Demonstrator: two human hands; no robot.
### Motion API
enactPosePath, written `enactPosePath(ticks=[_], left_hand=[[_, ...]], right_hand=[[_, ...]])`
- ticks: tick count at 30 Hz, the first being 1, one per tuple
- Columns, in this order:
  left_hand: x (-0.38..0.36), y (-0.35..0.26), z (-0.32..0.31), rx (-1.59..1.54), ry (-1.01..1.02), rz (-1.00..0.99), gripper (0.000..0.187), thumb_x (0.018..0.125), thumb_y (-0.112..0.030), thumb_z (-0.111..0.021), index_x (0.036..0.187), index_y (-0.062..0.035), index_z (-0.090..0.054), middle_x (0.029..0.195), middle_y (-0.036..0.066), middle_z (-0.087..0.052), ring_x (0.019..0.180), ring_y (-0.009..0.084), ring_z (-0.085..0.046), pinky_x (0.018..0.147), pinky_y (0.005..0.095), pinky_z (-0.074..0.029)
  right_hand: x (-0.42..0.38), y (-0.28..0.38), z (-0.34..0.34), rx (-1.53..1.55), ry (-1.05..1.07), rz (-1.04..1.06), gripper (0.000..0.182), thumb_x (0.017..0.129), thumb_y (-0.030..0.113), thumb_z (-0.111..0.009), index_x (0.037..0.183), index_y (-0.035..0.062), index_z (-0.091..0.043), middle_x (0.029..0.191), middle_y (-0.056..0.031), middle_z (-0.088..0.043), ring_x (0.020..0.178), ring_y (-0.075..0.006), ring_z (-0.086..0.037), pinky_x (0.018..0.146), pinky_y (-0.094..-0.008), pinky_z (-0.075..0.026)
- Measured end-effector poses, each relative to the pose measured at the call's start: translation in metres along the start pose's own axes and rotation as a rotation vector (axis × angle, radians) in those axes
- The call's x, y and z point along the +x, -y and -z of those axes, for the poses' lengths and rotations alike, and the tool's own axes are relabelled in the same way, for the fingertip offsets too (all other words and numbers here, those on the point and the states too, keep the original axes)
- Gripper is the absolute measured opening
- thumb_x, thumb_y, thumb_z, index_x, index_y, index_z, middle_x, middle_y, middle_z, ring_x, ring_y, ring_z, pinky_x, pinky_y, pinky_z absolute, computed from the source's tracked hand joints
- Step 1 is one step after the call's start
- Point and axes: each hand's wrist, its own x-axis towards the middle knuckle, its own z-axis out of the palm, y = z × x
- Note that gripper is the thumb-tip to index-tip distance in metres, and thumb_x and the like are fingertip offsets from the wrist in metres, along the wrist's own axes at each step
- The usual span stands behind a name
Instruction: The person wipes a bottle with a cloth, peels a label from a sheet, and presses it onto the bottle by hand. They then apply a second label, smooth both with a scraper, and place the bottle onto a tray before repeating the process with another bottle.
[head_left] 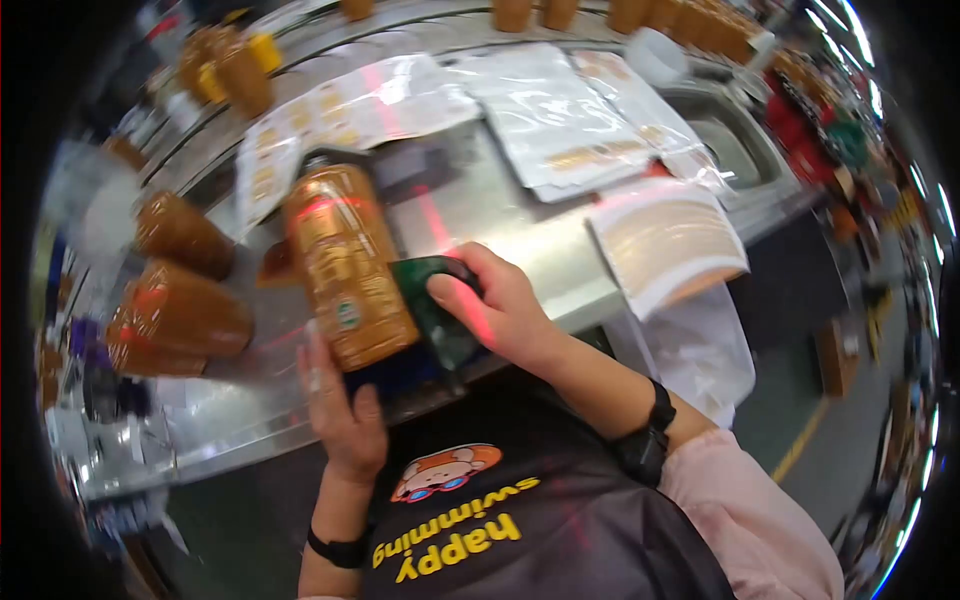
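Note:
A brown container with gold lettering and a small green mark (345,260) lies in front of me on the metal table, its narrower end pointing away. My left hand (342,420) is at its near left corner, fingers stretched up along the edge and thumb apart. It seems to touch the container. At the container's right side, my right hand (505,310) is closed around a dark green flat piece (425,290), whose exact kind I cannot make out. That piece sits against or right beside the container's side. Something dark blue shows beneath the container's near end.
Two more brown containers (180,310) stand on the left of the metal table (560,250). White printed sheets (550,110) lie along the back, and a brown-printed sheet (670,245) overhangs the front edge. A sink (730,140) is at right. Behind runs a conveyor with several containers.

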Motion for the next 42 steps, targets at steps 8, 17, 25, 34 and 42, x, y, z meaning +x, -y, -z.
enactPosePath(ticks=[8,17,25,34,42], left_hand=[[0.015,-0.017,0.003,-0.120,0.005,0.066,0.064,0.099,-0.024,-0.052,0.150,0.0049,-0.024,0.150,0.023,-0.036,0.138,0.0287,-0.036,0.113,0.0375,-0.026],[0.021,-0.017,-0.003,-0.212,-0.014,0.135,0.067,0.100,-0.030,-0.053,0.150,0.0032,-0.025,0.150,0.020,-0.036,0.136,0.0277,-0.037,0.113,0.0383,-0.026],[0.030,-0.014,0.016,0.143,0.046,0.028,0.076,0.094,-0.039,-0.061,0.147,0.0052,-0.029,0.148,0.021,-0.040,0.136,0.0353,-0.039,0.115,0.0464,-0.021],[0.032,-0.019,0.010,0.271,-0.060,-0.099,0.074,0.093,-0.040,-0.062,0.145,0.0034,-0.034,0.149,0.019,-0.041,0.137,0.0413,-0.035,0.115,0.0512,-0.019],[0.042,-0.020,0.028,0.428,0.011,-0.262,0.067,0.094,-0.036,-0.059,0.141,0.0073,-0.040,0.144,0.024,-0.044,0.136,0.0395,-0.039,0.116,0.0531,-0.017]], right_hand=[[-0.004,-0.049,0.215,-1.014,-0.219,0.274,0.036,0.076,-0.014,-0.051,0.101,0.0033,-0.070,0.135,-0.0217,-0.054,0.126,-0.0376,-0.050,0.106,-0.0398,-0.041],[0.046,-0.060,0.262,-1.125,0.203,-0.188,0.042,0.081,0.030,-0.076,0.113,0.0053,-0.065,0.119,-0.0167,-0.057,0.116,-0.0346,-0.052,0.098,-0.0394,-0.045],[0.053,-0.089,0.283,-0.879,0.116,0.042,0.015,0.083,0.018,-0.072,0.093,0.0075,-0.075,0.112,-0.0163,-0.061,0.102,-0.0322,-0.059,0.088,-0.0379,-0.051],[0.041,-0.092,0.281,-0.969,0.050,0.162,0.013,0.080,0.015,-0.073,0.089,0.0067,-0.071,0.111,-0.0128,-0.060,0.106,-0.0323,-0.053,0.092,-0.0408,-0.046],[0.023,0.001,0.200,-0.751,0.044,0.259,0.010,0.084,0.010,-0.067,0.083,0.0023,-0.061,0.112,-0.0129,-0.057,0.107,-0.0312,-0.052,0.094,-0.0361,-0.040]])
